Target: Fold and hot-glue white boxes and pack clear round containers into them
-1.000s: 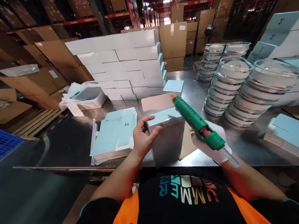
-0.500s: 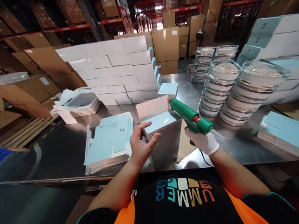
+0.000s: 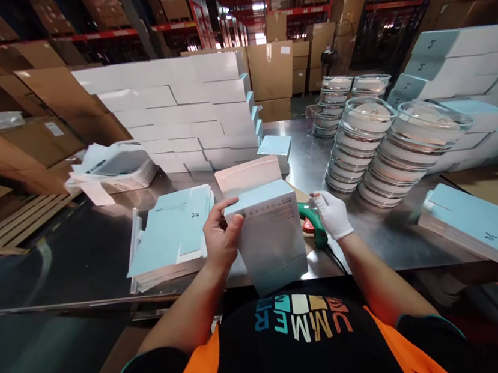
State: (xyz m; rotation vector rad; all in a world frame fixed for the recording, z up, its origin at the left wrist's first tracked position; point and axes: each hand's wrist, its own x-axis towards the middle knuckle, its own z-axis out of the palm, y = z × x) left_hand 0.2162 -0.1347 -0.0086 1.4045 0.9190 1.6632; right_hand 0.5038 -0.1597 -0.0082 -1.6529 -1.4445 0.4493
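My bare left hand [image 3: 221, 232] grips a carton [image 3: 271, 238] by its left edge, thumb on the near face and fingers over the top. The carton is white with a light blue top, tilted, and its pale inner flap [image 3: 250, 176] stands raised behind. To its right, my white-gloved right hand [image 3: 333, 213] is off the green glue gun [image 3: 314, 227], fingers partly extended and holding nothing. The glue gun rests at the table beside the carton, its nozzle hidden behind it. A black cord runs from its handle.
Flat blue cartons [image 3: 170, 226] lie stacked at left, more [image 3: 494, 229] at right. Stacks of clear round glass dishes [image 3: 360, 148] stand right of centre. A wall of white boxes [image 3: 167, 109] and a white basket [image 3: 132, 176] are behind on the metal table [image 3: 81, 261].
My right hand has let go of the glue gun, which was at the flap and is now down beside the carton. My left hand has lifted and tilted the carton towards me.
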